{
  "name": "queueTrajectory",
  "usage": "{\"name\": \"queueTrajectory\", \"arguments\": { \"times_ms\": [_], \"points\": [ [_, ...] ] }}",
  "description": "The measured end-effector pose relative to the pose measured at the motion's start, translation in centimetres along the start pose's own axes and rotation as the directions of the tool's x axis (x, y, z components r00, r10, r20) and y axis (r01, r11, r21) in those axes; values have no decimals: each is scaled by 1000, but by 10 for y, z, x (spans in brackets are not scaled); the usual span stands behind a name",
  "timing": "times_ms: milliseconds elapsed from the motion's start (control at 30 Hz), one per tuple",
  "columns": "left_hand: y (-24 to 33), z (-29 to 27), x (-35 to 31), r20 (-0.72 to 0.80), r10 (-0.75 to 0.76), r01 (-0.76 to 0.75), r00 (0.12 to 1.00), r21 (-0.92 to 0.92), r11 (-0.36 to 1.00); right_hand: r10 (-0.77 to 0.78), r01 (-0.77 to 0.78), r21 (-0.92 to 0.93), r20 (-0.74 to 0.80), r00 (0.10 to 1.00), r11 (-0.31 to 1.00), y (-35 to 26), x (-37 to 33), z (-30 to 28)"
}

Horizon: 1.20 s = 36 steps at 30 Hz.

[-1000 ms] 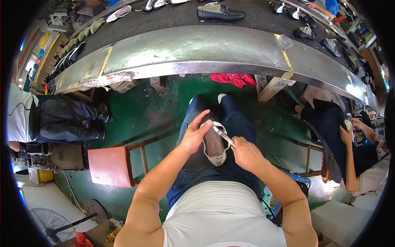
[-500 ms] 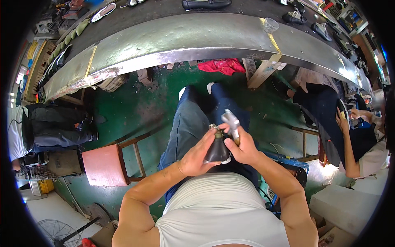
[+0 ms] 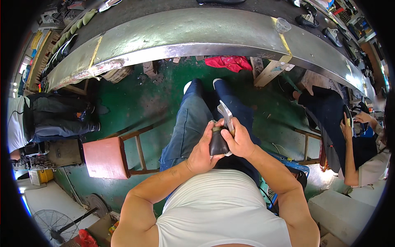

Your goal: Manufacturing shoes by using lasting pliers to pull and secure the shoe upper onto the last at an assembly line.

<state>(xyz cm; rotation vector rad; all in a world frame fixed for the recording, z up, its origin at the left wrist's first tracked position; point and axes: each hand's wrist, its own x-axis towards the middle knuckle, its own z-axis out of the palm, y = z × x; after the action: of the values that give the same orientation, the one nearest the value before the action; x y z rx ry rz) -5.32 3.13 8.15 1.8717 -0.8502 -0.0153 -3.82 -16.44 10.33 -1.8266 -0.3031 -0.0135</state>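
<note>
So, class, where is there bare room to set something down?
Bare: metal bench rim between the yellow strips; pink stool top, left of the legs. Crowded: the bench's right side, with shoes, and around the dark held shoe.

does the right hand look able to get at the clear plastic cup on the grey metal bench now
Probably not: the right hand is busy with the silver metal tool and dark glossy shoe, and the clear plastic cup sits well forward of it.

In the middle of the frame there are two bare hands (image 3: 200, 155) (image 3: 242, 144), one dark shoe (image 3: 218, 145) and one metal tool (image 3: 224, 113). I count one pink stool (image 3: 105, 159) at left, one fan (image 3: 48, 225) at lower left, one clear cup (image 3: 282, 26) at upper right.
</note>
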Motion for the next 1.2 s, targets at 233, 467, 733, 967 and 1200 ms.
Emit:
{"name": "queueTrajectory", "arguments": {
  "times_ms": [233, 467, 733, 967, 1200],
  "points": [
    [-15, 1, 17, 60, -14, -2, 998, 261, 965, 212, -208, 55, -90, 973, 977, 7, 4, -23],
    [-33, 8, 19, 159, 24, -10, 987, -85, 996, 593, -613, 304, 166, 788, 729, -1, 14, -60],
    [2, -9, 48, 318, -202, 330, 926, -424, 843, 8, -85, -668, -117, 993, 739, 44, 26, -82],
    [-39, -12, 76, 352, -576, 675, 738, -347, 651, 773, -682, 494, 31, 633, 539, 51, -9, -57],
    [-59, 4, 59, 346, -696, 766, 629, -121, 631, 713, -712, 61, 8, 701, 700, 33, -28, -39]
  ]
}}
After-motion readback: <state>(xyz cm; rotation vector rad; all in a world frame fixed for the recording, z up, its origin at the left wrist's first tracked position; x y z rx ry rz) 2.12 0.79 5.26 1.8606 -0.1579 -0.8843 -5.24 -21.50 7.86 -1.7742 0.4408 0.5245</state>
